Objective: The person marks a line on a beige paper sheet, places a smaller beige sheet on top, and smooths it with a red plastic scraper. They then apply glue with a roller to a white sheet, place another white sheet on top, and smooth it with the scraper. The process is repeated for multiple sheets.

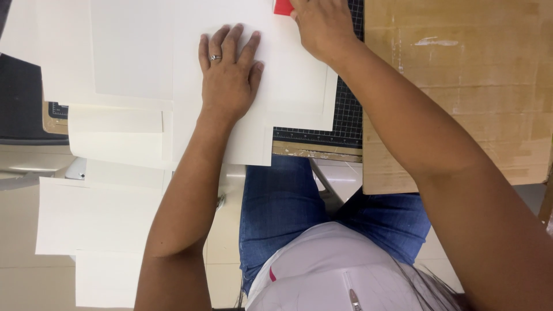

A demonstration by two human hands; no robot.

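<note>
The left hand (229, 72) lies flat and open, with the fingers spread, on a large white sheet (288, 80) and presses it down. The right hand (321, 23) is at the top edge of the view and is closed around a small red tool (282, 7), which touches the same sheet. The sheet rests on a black cutting mat (348, 118) with a grid. More white sheets (115, 75) overlap on the left. The brown tabletop (461, 86) is on the right.
</note>
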